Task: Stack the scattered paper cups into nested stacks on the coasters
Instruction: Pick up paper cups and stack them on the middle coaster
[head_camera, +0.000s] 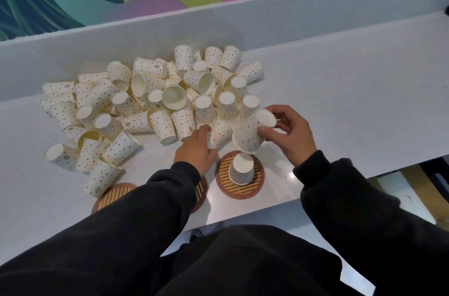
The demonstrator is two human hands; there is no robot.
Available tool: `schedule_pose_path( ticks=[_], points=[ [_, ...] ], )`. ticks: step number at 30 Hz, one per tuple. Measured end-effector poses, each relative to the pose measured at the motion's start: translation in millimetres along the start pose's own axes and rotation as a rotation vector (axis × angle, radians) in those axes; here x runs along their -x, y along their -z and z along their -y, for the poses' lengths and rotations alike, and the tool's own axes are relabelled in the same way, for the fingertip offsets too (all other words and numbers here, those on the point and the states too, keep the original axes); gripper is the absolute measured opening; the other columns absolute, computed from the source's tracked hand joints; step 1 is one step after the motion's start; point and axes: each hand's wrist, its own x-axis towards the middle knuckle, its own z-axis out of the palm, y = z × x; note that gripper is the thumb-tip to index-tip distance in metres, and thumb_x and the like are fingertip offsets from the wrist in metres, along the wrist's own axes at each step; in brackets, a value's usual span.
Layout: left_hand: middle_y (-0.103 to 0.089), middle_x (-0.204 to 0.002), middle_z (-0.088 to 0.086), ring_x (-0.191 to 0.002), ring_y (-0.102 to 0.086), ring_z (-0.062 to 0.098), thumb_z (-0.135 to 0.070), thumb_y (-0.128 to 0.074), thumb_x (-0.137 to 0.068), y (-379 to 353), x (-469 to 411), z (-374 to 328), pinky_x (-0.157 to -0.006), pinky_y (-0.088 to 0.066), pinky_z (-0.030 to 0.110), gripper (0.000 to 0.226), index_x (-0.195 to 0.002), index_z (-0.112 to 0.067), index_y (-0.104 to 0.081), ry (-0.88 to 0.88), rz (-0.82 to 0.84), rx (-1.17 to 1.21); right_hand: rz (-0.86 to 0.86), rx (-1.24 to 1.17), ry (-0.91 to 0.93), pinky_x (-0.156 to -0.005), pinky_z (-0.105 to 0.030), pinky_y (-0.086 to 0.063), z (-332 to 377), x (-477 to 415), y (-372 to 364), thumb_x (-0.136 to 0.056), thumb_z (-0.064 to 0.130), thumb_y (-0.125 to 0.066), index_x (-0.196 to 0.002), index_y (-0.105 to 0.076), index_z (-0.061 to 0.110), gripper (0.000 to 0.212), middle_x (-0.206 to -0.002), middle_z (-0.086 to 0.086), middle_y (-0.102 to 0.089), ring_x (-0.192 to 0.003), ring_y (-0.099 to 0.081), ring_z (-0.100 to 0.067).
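Counter (340, 91) — back ledge (243, 19) behind, bare room at right. Cup pile (150, 101): scattered mid-counter. Right coaster (258, 179), by the near edge: 1 inverted cup (241, 169). Right hand (289, 135): fingers clamped on tilted cup (250, 135) just above it. Left hand (194, 150) at lying cup (220, 134) — grip unclear.

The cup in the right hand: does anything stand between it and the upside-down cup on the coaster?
Nothing visible does. The held cup, in the right hand, hangs tilted above the upside-down cup on the coaster; the left hand is off to their left.
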Motion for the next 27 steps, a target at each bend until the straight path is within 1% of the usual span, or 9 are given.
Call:
schedule_pose_path(
  ticks=[4,9,13,15,17,19,21,24,27],
  points=[
    [-0.055,-0.140,0.007,-0.112,-0.060,0.025,-0.037,-0.066,-0.091,1.9,5.0,1.1,-0.089,-0.055,0.037,0.059,-0.142,-0.029,-0.036,-0.023,0.015,0.013,0.175,0.050,0.020,-0.078,-0.030,-0.060,-9.3,26.9,-3.3,-0.076,0.011,-0.088,-0.117,-0.065,0.025,0.049,-0.114,0.008,-0.071,-0.107,-0.068,-0.016],
    [-0.054,-0.140,0.005,-0.123,-0.052,0.027,-0.039,-0.069,-0.087,13.7,12.7,-2.4,-0.100,-0.047,0.040,0.060,-0.141,-0.029,-0.043,-0.044,-0.057,0.119,0.243,0.215,0.045,-0.084,-0.027,-0.058,-28.5,36.2,-17.1,-0.074,0.026,-0.090,-0.120,-0.062,0.031,0.054,-0.118,0.018,-0.068,-0.112,-0.063,-0.008],
    [-0.050,-0.137,0.004,-0.120,-0.053,0.023,-0.032,-0.070,-0.087,24.8,20.1,-6.0,-0.090,-0.042,0.029,0.058,-0.139,-0.031,-0.045,-0.027,-0.096,0.290,0.268,0.265,0.031,-0.086,-0.017,-0.054,-46.5,39.9,-23.0,-0.076,0.028,-0.089,-0.123,-0.061,0.030,0.055,-0.120,0.019,-0.067,-0.112,-0.061,-0.003],
    [-0.049,-0.134,0.002,-0.119,-0.053,0.022,-0.028,-0.072,-0.085,31.1,25.1,-4.8,-0.092,-0.046,0.030,0.057,-0.137,-0.033,-0.049,-0.043,-0.113,0.379,0.269,0.276,0.022,-0.087,-0.015,-0.053,-54.2,40.9,-24.3,-0.075,0.028,-0.090,-0.123,-0.062,0.030,0.055,-0.120,0.018,-0.067,-0.112,-0.061,-0.002],
    [-0.050,-0.130,-0.001,-0.116,-0.055,0.022,-0.025,-0.073,-0.083,38.0,31.7,-4.1,-0.094,-0.053,0.036,0.056,-0.135,-0.034,-0.052,-0.071,-0.144,0.458,0.269,0.287,0.011,-0.089,-0.017,-0.053,-61.1,42.3,-26.0,-0.075,0.028,-0.090,-0.122,-0.062,0.031,0.055,-0.118,0.018,-0.068,-0.111,-0.062,-0.002],
    [-0.053,-0.129,-0.004,-0.112,-0.058,0.019,-0.021,-0.074,-0.082,47.0,39.2,-7.5,-0.086,-0.054,0.030,0.056,-0.132,-0.032,-0.051,-0.076,-0.167,0.550,0.270,0.294,0.001,-0.092,-0.022,-0.054,-65.1,42.7,-27.2,-0.075,0.030,-0.090,-0.122,-0.061,0.034,0.055,-0.118,0.018,-0.068,-0.112,-0.062,-0.003],
    [-0.057,-0.125,-0.006,-0.107,-0.059,0.016,-0.023,-0.074,-0.080,58.4,46.8,-14.1,-0.078,-0.052,0.025,0.053,-0.127,-0.031,-0.051,-0.084,-0.180,0.628,0.272,0.302,0.004,-0.093,-0.022,-0.054,-66.9,41.3,-27.6,-0.075,0.032,-0.090,-0.122,-0.060,0.034,0.056,-0.119,0.018,-0.068,-0.113,-0.062,-0.004],
    [-0.058,-0.120,-0.010,-0.103,-0.057,0.011,-0.030,-0.071,-0.076,77.8,55.1,-25.8,-0.078,-0.052,0.030,0.050,-0.124,-0.033,-0.057,-0.238,-0.188,0.576,0.276,0.326,0.001,-0.093,-0.024,-0.053,-68.7,38.4,-25.9,-0.074,0.035,-0.090,-0.125,-0.061,0.033,0.060,-0.120,0.018,-0.068,-0.112,-0.063,-0.002],
    [-0.057,-0.120,-0.009,-0.104,-0.054,0.008,-0.028,-0.074,-0.079,87.7,59.7,-38.3,-0.081,-0.045,0.025,0.052,-0.129,-0.029,-0.060,-0.471,-0.133,0.413,0.297,0.360,-0.018,-0.096,-0.028,-0.053,-72.8,38.4,-23.6,-0.073,0.040,-0.090,-0.130,-0.060,0.033,0.066,-0.121,0.020,-0.068,-0.111,-0.061,0.001]
  ],
)
